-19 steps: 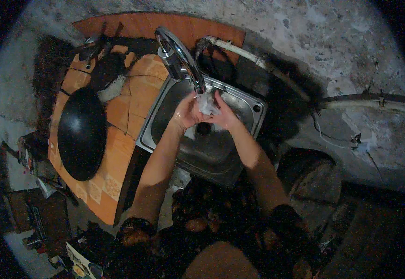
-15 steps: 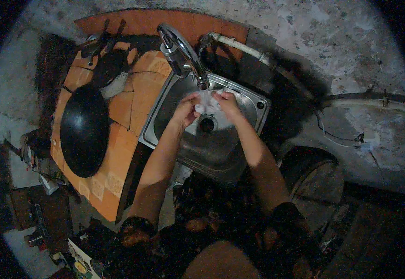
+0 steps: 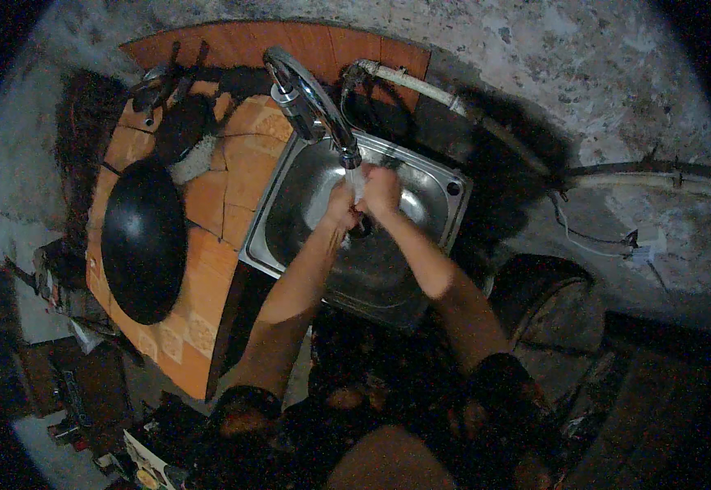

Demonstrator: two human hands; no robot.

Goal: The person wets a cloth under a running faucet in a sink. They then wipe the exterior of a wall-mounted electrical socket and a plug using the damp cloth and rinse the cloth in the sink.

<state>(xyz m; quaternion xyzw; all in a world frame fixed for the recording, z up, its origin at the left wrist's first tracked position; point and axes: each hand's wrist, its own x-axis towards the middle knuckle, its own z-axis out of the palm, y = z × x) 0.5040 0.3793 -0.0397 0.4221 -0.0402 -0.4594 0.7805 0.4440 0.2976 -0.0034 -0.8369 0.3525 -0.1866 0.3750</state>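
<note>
Under the spout of the chrome faucet [image 3: 349,151], my two hands are pressed together over the steel sink [image 3: 306,237]. My right hand [image 3: 383,189] is balled into a fist, close against my left hand [image 3: 341,207], whose fingers are curled. Between them they squeeze a crumpled white cloth, now almost wholly hidden by the fingers. A white streak of running water [image 3: 358,178] falls from the spout onto the hands. Part of the dark drain [image 3: 362,225] shows just below them.
Left of the sink, an orange tiled counter [image 3: 200,282] carries a large black wok [image 3: 144,241]. A smaller dark pan [image 3: 182,131] lies behind it. A pale pipe [image 3: 408,79] runs along the rough wall. A round dark container [image 3: 563,314] stands at the right.
My hands have come together from slightly apart. The white cloth, spread between them before, is now bunched inside the fingers. The view has shifted slightly.
</note>
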